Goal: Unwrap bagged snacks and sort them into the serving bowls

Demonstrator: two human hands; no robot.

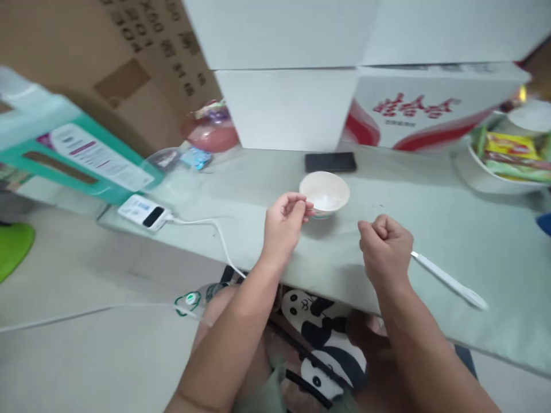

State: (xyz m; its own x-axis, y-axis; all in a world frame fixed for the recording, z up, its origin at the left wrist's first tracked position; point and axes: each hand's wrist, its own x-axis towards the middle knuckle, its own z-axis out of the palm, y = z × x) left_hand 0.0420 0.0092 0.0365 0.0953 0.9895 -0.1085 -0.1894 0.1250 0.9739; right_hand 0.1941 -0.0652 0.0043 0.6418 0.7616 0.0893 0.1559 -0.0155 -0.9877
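Note:
A small white bowl (pixel 325 192) stands on the pale green tabletop, its inside facing me. My left hand (pixel 287 215) is at the bowl's left side, thumb and fingertips drawn together and overlapping its rim. Whether those fingers touch the bowl or pinch something small I cannot tell. To the right of the bowl, near the front edge, my right hand (pixel 386 246) is closed in a fist; anything inside is hidden. A slim white-handled tool (pixel 450 281) with a short shiny tip lies just right of that fist.
A dark phone (pixel 330 162) lies behind the bowl, before white cartons (pixel 286 109). On the left are a jug of green liquid (pixel 77 137) and a white device (pixel 144 212) with a cable. A white basin (pixel 482 169) of packets stands right.

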